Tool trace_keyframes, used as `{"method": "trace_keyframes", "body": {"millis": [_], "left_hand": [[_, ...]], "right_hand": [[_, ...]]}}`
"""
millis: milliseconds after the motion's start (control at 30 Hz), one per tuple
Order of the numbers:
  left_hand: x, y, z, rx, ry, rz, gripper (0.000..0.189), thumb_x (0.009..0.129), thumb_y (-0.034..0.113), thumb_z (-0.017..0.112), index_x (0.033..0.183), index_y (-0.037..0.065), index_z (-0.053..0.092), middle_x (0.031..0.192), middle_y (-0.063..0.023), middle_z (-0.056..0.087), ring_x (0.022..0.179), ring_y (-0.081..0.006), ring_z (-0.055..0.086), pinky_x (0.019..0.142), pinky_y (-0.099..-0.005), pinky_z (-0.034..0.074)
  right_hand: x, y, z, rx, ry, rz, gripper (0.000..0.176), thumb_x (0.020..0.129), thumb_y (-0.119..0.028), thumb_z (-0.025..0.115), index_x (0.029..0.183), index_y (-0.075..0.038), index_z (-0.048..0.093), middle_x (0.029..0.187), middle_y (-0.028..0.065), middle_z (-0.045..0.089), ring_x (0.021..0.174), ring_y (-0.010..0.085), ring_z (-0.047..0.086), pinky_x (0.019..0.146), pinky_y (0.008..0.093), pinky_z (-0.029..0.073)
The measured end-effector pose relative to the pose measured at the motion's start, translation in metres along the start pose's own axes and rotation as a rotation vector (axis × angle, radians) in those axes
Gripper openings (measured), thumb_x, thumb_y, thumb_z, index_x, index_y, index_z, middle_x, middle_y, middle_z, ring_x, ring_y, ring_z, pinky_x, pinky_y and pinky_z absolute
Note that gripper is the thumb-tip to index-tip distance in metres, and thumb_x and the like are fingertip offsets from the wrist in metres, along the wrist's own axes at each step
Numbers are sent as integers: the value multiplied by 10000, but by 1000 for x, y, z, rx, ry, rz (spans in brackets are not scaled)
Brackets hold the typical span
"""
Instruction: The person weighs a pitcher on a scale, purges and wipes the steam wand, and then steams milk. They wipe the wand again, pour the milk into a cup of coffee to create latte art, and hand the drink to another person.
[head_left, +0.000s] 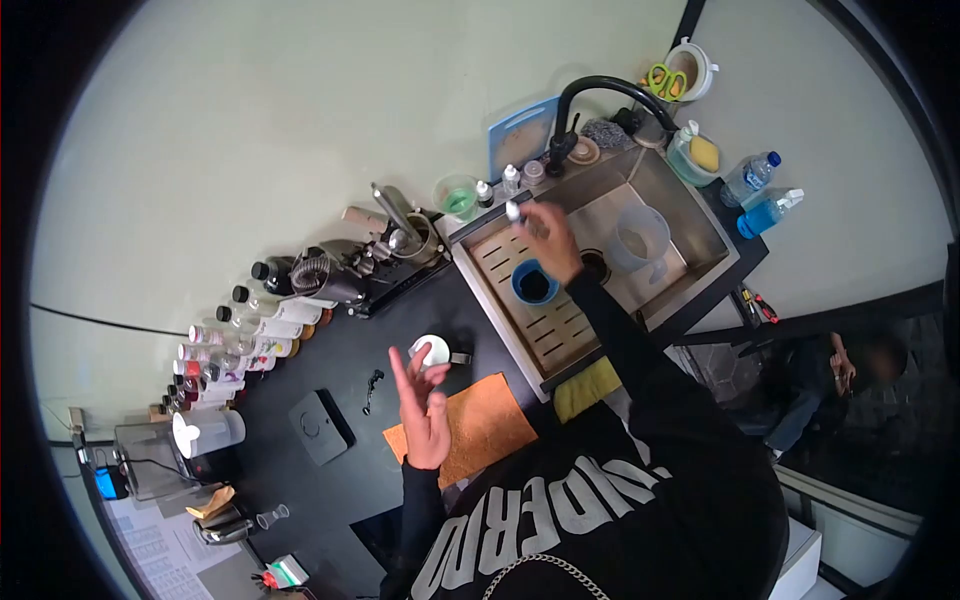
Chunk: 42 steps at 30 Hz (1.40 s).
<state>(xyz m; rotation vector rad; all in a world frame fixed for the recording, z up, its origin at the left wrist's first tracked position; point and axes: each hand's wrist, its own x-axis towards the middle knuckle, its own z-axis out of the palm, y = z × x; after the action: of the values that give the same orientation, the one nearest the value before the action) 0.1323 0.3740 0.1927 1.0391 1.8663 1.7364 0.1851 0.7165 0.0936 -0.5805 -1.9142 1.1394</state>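
My right hand (550, 240) is raised over the sink (470, 275), its fingers closed on a small white-tipped bottle (514, 212). Most of that bottle is hidden by the fingers. Below the hand, a blue cup (521, 270) with a dark inside sits on the slotted tray in the sink. My left hand (425, 420) is held above the counter, fingers stretched apart and nothing in it. Just beyond it stands a white cup (432, 350), partly covered by the fingertips. An orange cloth (490, 420) lies beside this hand.
A clear pitcher (640, 238) stands in the sink under the black faucet (600, 85). Two small dropper bottles (511, 180) stand at the sink's back edge. A black scale (320, 427) and several syrup bottles (230, 340) are on the left. Another person (820, 390) sits at right.
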Motion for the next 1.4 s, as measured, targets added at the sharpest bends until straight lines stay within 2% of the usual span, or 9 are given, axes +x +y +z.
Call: {"method": "trace_keyframes", "body": {"millis": [233,267,567,700,833,967,1133,1200,1400], "left_hand": [[-82,-21,-27,1,63,-147,875,1036,595,420,1628,46,83,1458,-189,461,1088,-231,599,982,-382,467],[-89,-21,-30,-2,73,-170,893,1029,618,404,1626,36,86,1458,-193,458,1071,-235,595,980,-381,465],[-101,-35,-59,49,162,-131,841,1045,618,332,1625,46,125,1470,-197,459,1062,-242,602,977,-397,478],[-90,-55,-67,86,217,-122,695,1081,474,407,1604,52,234,1441,-190,502,1138,-242,599,1001,-382,480],[-63,-74,-67,305,124,-265,604,992,119,628,1530,26,371,1455,-173,506,1266,-269,552,1060,-381,452],[-25,-77,-60,345,98,-136,650,952,182,700,1497,1,394,1442,-220,494,1373,-369,463,1122,-421,401],[41,-80,-43,808,-299,358,647,931,361,681,1463,51,482,1453,-150,528,1378,-378,448,1171,-505,326],[57,-95,-33,851,-379,459,617,933,405,657,1433,71,521,1426,-126,554,1362,-356,466,1170,-504,320],[69,-93,-27,944,-450,506,475,961,379,621,1345,99,620,1309,-83,642,1313,-313,521,1164,-509,312]], "right_hand": [[58,72,71,-353,280,1,412,871,-171,770,1246,-61,639,1098,134,687,880,303,677,807,420,539],[57,78,75,-368,247,75,380,891,-263,744,1228,-113,650,1130,137,672,1051,341,638,890,479,509],[32,59,89,-490,397,-7,341,892,-188,727,1158,-33,582,1056,181,645,942,344,638,861,455,505],[-75,-49,79,125,-336,335,329,937,-228,736,1178,-37,619,1179,129,679,1014,215,683,859,334,549],[-161,-86,97,67,-395,281,427,856,-224,828,1175,-38,613,1149,75,666,1057,198,660,854,343,553],[-169,-99,106,-26,-422,419,378,886,-233,793,1163,-44,618,1059,91,657,1057,247,645,828,374,537],[-179,-73,103,-332,-340,-23,204,921,-237,718,1011,-60,677,973,142,668,963,338,655,829,418,511],[-186,-64,106,23,-467,283,118,929,-172,676,963,-61,697,988,145,690,988,326,663,894,403,507],[-196,-47,141,174,-460,331,229,1018,-203,527,1081,-40,676,1058,141,710,1057,278,681,946,394,514]]}}
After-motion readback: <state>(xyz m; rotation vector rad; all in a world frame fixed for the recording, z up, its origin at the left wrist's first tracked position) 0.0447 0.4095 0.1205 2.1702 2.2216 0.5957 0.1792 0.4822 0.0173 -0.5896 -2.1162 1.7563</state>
